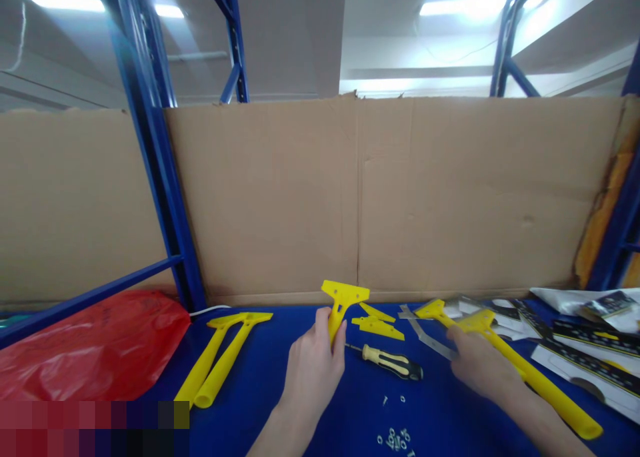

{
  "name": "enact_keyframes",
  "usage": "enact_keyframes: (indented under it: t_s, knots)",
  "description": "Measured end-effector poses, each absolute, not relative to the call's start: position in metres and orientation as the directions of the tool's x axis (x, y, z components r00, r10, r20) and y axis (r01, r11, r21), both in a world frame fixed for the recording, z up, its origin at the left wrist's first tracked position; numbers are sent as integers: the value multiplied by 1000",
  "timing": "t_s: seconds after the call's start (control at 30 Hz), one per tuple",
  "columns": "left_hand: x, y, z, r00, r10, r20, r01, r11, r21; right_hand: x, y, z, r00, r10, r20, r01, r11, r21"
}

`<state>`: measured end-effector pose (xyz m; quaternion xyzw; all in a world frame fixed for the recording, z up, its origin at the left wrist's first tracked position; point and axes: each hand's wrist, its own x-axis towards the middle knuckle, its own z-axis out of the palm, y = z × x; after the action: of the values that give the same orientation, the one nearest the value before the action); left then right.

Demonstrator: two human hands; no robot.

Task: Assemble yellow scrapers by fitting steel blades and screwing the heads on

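My left hand (316, 363) is closed around the handle of a yellow scraper (345, 293), its flat T-shaped head with small holes pointing up. My right hand (483, 360) reaches over yellow scrapers at the right; its fingertips are close to the end of a thin pale strip (434, 343), and whether they grip anything is unclear. One long yellow scraper (545, 383) lies beneath that forearm. Loose yellow plates (379, 327) lie between the hands. In front of them is a screwdriver (393, 362) with a cream and black handle.
Several small screws and nuts (397, 438) lie near the front edge of the blue table (350, 410). Two yellow scrapers (227, 357) rest at left, beside a red plastic bag (125, 343). Black-and-white printed packages (595, 363) cover the right side. Behind stand a cardboard wall (280, 197) and blue rack posts (160, 150).
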<state>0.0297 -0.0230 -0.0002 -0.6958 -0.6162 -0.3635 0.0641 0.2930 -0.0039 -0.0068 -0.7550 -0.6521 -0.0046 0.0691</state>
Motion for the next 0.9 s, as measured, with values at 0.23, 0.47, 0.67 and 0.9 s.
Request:
enact_keyframes:
  t_s: [0.23,0.47,0.67,0.9]
  knots:
    - [31,-30,4,28,838,546,855,-302,421,290,-6,-8,51,993,109,983,-31,-183]
    - [34,-28,3,-71,896,438,637,-298,711,284,-11,-8,-7,989,148,969,44,-244]
    - [43,-25,0,-94,970,225,386,-173,906,283,-12,-6,8,981,196,941,59,-335]
    - [47,-24,-3,-78,990,121,246,-98,964,279,-6,4,66,966,252,813,94,-574]
